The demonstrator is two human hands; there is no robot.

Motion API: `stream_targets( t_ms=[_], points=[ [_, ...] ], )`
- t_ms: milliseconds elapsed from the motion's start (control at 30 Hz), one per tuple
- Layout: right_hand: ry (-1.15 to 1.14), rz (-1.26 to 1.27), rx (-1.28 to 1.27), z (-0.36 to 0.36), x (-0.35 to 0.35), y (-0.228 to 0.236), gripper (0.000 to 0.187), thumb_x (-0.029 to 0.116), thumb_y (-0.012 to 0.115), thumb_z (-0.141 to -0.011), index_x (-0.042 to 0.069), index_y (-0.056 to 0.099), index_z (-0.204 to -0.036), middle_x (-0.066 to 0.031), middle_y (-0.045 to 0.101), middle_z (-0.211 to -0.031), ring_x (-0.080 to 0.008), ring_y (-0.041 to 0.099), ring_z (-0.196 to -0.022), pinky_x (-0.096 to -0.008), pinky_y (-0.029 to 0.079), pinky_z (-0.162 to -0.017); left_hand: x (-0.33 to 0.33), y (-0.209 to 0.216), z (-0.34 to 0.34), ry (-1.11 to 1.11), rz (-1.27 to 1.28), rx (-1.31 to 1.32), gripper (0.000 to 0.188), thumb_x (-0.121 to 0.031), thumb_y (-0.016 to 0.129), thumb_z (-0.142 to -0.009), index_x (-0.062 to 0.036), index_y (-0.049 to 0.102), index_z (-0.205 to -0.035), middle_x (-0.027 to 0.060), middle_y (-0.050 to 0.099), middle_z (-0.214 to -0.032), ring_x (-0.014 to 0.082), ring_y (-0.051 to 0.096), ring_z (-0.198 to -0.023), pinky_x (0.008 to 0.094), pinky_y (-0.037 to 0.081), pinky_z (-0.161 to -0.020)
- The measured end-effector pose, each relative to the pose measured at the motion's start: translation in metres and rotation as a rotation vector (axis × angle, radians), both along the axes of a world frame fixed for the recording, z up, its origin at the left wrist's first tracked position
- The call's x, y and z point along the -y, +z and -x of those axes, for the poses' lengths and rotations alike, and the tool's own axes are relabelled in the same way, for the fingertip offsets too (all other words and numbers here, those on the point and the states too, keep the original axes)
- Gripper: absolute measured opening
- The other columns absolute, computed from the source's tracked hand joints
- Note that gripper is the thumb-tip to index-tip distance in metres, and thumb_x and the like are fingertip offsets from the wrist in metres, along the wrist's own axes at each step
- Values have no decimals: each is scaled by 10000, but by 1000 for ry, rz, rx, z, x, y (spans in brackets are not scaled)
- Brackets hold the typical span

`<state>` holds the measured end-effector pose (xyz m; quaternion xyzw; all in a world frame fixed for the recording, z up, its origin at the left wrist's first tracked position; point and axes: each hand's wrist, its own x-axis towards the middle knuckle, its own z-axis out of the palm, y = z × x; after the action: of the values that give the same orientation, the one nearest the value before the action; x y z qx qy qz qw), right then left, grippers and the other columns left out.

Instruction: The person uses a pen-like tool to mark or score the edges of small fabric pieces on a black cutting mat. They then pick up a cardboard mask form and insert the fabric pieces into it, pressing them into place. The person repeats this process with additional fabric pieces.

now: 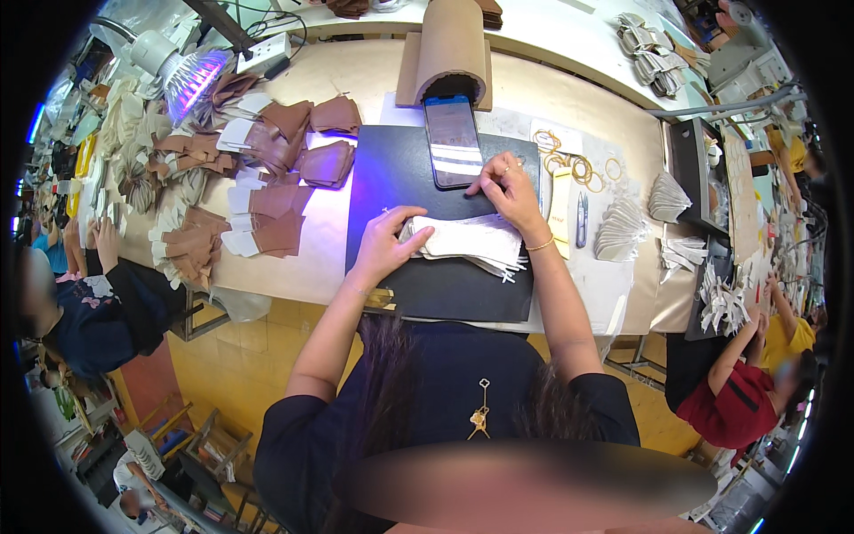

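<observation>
My left hand (390,242) grips the left end of a stack of white, strip-like pieces (467,238), its thumb lying over the top. The stack rests on a black mat (418,289), and narrow tabs fan out at its right end. Above the stack's right end, my right hand (509,189) has its fingers curled together just off the lower corner of a phone (453,142). Whatever those fingertips hold, if anything, is too small to make out. The lit phone leans against a brown cardboard tube (454,49).
Bundles of brown and white pieces (276,133) lie left under a lamp (178,67) with purple light. On the right are rubber bands (583,169), small snips (582,220), fanned white pieces (623,230) and a black tray (698,178). Other people sit at both sides.
</observation>
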<state>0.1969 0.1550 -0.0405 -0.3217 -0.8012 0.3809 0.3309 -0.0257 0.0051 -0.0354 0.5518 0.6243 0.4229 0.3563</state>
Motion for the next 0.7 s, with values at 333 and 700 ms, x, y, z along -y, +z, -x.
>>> stream_targets(
  t_ms=[333, 700],
  points=[
    [-3, -19, 12, 7, 2, 7, 126, 137, 584, -910, 72, 582, -803, -30, 674, -807, -210, 482, -849, -352, 419, -844, 0, -1, 3, -26, -51, -64, 319, -217, 782, -863, -20, 706, -1102, 94, 706, -898, 131, 636, -764, 284, 514, -695],
    [-35, 163, -20, 7, -2, -3, 107, 145, 626, -893, 58, 603, -950, -95, 648, -1249, -266, 499, -989, -386, 376, -987, 1, 1, 2, -18, -15, -62, 327, -241, 782, -862, -31, 708, -1101, 94, 696, -876, 138, 612, -702, 288, 496, -659]
  ],
)
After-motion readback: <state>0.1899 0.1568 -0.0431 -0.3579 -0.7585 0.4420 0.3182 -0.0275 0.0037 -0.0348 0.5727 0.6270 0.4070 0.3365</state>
